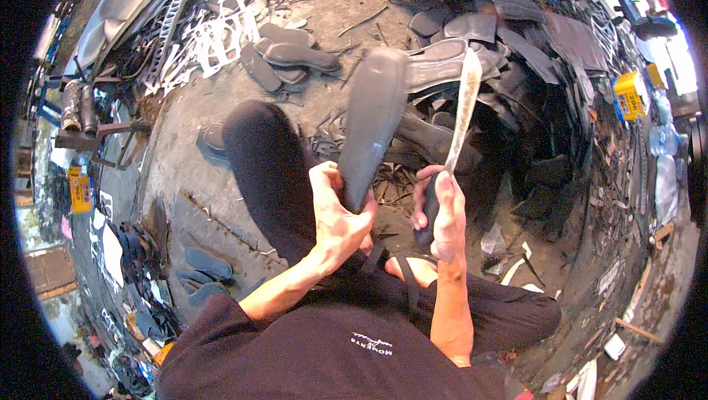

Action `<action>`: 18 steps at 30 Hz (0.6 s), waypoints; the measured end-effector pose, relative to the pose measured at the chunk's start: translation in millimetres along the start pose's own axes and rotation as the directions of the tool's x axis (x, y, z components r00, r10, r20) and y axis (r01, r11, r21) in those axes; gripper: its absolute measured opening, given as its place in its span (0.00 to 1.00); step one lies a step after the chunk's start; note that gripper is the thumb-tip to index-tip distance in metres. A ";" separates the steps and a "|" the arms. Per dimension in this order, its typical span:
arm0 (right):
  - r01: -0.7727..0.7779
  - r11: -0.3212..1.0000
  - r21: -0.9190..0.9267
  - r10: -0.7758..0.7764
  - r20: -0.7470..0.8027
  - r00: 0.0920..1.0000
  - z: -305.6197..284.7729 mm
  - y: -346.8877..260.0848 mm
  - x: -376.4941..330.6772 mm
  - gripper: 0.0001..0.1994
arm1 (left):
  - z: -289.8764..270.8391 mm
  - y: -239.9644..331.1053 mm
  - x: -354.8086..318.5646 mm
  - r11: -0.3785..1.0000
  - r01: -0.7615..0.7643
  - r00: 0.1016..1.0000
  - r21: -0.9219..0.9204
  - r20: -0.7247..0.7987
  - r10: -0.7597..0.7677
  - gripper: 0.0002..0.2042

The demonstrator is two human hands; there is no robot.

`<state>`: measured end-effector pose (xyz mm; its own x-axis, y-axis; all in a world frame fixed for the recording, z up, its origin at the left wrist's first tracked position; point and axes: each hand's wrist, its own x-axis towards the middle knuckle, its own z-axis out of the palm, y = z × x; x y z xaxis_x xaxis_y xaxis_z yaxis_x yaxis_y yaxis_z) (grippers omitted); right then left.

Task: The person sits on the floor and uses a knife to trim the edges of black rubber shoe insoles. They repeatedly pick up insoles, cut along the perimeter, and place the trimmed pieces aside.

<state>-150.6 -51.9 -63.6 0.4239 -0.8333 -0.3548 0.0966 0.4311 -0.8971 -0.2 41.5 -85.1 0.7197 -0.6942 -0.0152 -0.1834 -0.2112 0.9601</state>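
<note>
A dark grey shoe sole stands raised in front of me, its narrower end gripped between the thumb and fingers of my left hand. My right hand is closed round the dark handle of a long knife. The knife's pale, worn blade points up and away, to the right of the sole and apart from it. Behind both lies a grey moulded sole piece among dark offcuts. Part of the knife handle is hidden by my fingers.
Several cut soles lie on the ground ahead, with more soles at the left. White cut-out scrap is heaped at the far left. Dark sheet offcuts pile up at the right. My bent knee rises left of the sole.
</note>
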 end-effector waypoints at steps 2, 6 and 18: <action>0.050 0.989 0.138 -0.034 -0.117 0.993 -3.8 7.3 3.5 0.24 | 8.9 -1.6 -2.6 0.960 -0.212 0.971 0.185 0.154 0.185 0.28; 0.030 0.999 0.010 -0.023 -0.431 0.902 -19.5 8.9 14.6 0.33 | 29.2 -14.4 -24.2 0.936 -0.302 0.878 0.182 0.436 0.198 0.36; -0.912 0.285 -0.296 -0.791 -0.609 -0.050 -285.4 -148.9 -261.3 0.29 | 148.7 -55.4 50.4 0.795 -0.526 0.776 0.302 0.552 0.304 0.37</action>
<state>-532.7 2.9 87.5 -0.6463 -0.5104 0.5673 -0.6251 0.7805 -0.0100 -53.3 -84.1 -180.6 0.1334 -0.9830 0.1259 -0.7266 -0.0106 0.6870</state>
